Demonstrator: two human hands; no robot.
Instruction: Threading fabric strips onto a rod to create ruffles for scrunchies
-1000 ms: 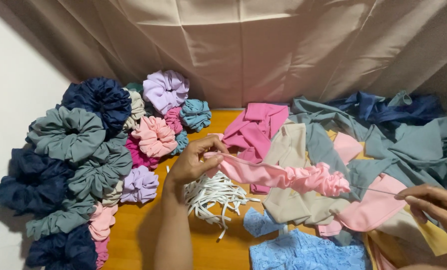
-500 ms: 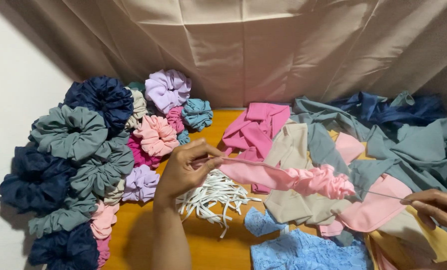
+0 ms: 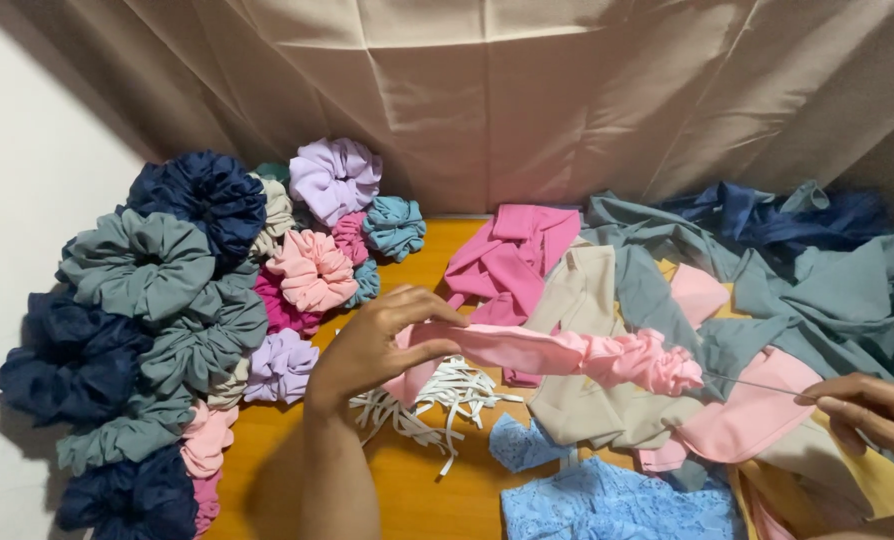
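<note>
My left hand [image 3: 377, 340] pinches the left end of a pink fabric tube [image 3: 557, 352] held above the wooden table [image 3: 437, 500]. The tube is smooth near my left hand and gathered into ruffles at its right end. From that ruffled end a thin metal rod [image 3: 757, 384] runs to my right hand [image 3: 867, 405], which grips it at the right edge of the view. Below the tube lies a bunch of white elastic strips [image 3: 437, 400].
A heap of finished scrunchies [image 3: 187, 310] in navy, grey-green, pink and lilac fills the left side. Loose fabric pieces [image 3: 757, 290] in pink, beige, teal and blue cover the right. A blue lace piece [image 3: 607, 500] lies near the front. A beige curtain [image 3: 487, 90] hangs behind.
My left hand has shifted slightly right and lower along the pink tube. My right hand has moved a little to the right, and more of the tube is bunched at its right end.
</note>
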